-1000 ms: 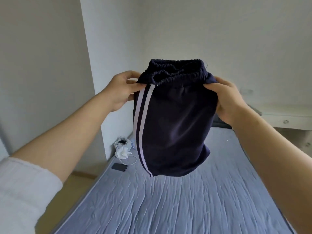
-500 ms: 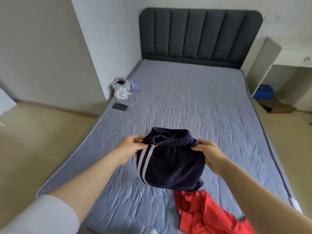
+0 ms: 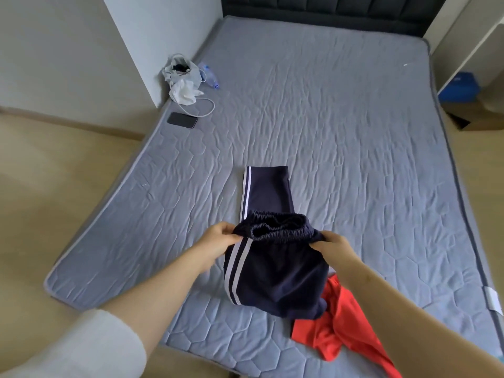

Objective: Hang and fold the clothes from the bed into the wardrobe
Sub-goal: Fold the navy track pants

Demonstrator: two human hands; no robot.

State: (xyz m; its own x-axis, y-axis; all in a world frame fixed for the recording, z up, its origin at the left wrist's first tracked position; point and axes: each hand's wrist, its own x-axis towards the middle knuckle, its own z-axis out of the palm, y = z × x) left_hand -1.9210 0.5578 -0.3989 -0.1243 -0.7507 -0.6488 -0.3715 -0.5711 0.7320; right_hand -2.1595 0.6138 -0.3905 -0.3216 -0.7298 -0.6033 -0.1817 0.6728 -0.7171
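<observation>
1. Head view, nearest: one red garment [image 3: 338, 328] lies crumpled at the foot of the mattress [image 3: 354, 132], unfolded.
2. The left hand [image 3: 218, 241] and right hand [image 3: 334, 248] each pinch the waistband of one pair of navy trousers [image 3: 278, 276], fingers curled on cloth; its legs lie flat beyond.
3. Folding looks barely begun: two garments remain on the bed, and no wardrobe is in view.
4. Farthest: one phone [image 3: 182, 120], one white bag [image 3: 180, 75], one bottle [image 3: 210, 77].

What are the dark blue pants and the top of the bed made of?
The dark blue pants look like soft, matte knit fabric, maybe fleece: they droop, and the waistband is gathered elastic. The mattress top looks like quilted cloth, with stitched hexagon shapes and wrinkles.
</observation>
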